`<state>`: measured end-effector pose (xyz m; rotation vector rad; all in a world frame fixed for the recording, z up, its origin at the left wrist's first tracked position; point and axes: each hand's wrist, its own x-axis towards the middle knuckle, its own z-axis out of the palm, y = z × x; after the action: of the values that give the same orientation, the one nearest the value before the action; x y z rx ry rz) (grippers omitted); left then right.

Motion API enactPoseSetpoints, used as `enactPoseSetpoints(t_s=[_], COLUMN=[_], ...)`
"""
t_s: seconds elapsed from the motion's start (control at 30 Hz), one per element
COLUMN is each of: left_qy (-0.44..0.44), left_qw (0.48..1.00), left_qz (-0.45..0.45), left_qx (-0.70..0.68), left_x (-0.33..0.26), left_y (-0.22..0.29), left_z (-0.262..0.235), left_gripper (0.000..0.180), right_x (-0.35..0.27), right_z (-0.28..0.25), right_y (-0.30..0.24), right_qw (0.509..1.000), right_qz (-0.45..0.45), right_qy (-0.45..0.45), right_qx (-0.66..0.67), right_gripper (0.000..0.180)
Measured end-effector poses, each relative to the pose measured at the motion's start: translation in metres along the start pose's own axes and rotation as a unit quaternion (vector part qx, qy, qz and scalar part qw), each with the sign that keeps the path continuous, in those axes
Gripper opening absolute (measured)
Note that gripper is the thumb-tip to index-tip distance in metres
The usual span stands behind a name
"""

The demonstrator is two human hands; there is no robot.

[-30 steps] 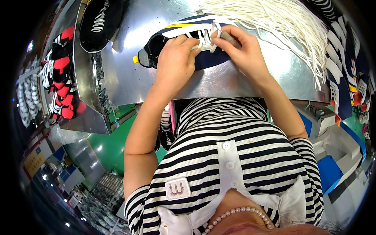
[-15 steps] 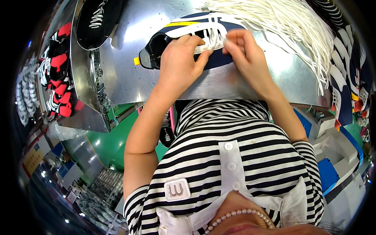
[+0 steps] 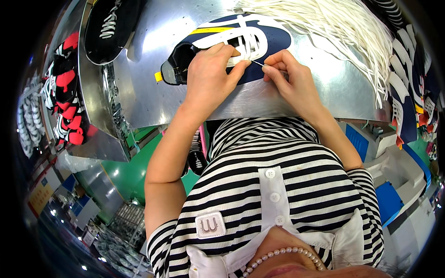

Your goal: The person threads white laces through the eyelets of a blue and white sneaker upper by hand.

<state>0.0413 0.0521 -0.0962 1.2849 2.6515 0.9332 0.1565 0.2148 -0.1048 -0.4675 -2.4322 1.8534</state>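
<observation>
Head camera, looking down: the right hand [image 3: 292,78] pinches the thin tip of a white flat shoelace [image 3: 256,62] between thumb and forefinger, its grip closed on the lace end, apparently to steer it through an eyelet. The left hand [image 3: 211,76] presses flat-fingered on the navy-blue sneaker upper with white stripes and a yellow tab [image 3: 232,41], its grip curled over the laced front and holding the piece, seemingly to keep it steady while the lace is worked. The upper lies on its side on the shiny sheet-metal bench [image 3: 153,92], just ahead of the person's striped shirt, close in where both hands meet over it. Beside it, to the right, a loose bundle of white shoelaces [image 3: 343,32] fans across the metal, within easy reach of the lacing hand. A black upper with white laces [image 3: 109,28] rests at the bench's far left corner. Left of the bench, a rack holds red-and-black uppers [image 3: 65,92]; at the right edge more navy-and-white uppers [image 3: 408,92] are stacked.
</observation>
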Motion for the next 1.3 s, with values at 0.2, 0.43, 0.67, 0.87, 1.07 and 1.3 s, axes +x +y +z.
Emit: enactPoseSetpoints(t_s=[0.2, 0.43, 0.67, 0.87, 1.07, 1.3], left_qy=[0.004, -0.013, 0.031, 0.071, 0.101, 0.112], left_qw=[1.0, 0.998, 0.998, 0.986, 0.979, 0.973], left_qz=[-0.005, 0.011, 0.048, 0.131, 0.147, 0.173], left_qx=[0.008, -0.065, 0.012, 0.08, 0.096, 0.103], left_x=[0.0, -0.009, -0.026, -0.034, -0.041, -0.042], left_y=[0.002, 0.01, 0.014, 0.013, 0.012, 0.004], left_z=[0.001, 0.001, -0.005, -0.003, -0.004, 0.002], left_gripper=[0.024, 0.021, 0.015, 0.015, 0.014, 0.012], right_x=[-0.003, 0.004, -0.002, 0.003, 0.026, 0.042], right_z=[0.0, 0.023, -0.002, -0.047, 0.001, 0.004], right_y=[-0.003, 0.007, -0.006, -0.039, -0.044, -0.042], right_qw=[1.0, 0.989, 0.996, 0.97, 0.878, 0.947], right_qz=[-0.005, 0.048, -0.02, -0.214, -0.264, -0.08], right_qy=[0.005, 0.036, -0.05, 0.072, -0.098, -0.173], right_qx=[-0.005, 0.133, -0.068, -0.092, -0.388, -0.259], right_gripper=[0.014, 0.018, 0.018, 0.019, 0.017, 0.017])
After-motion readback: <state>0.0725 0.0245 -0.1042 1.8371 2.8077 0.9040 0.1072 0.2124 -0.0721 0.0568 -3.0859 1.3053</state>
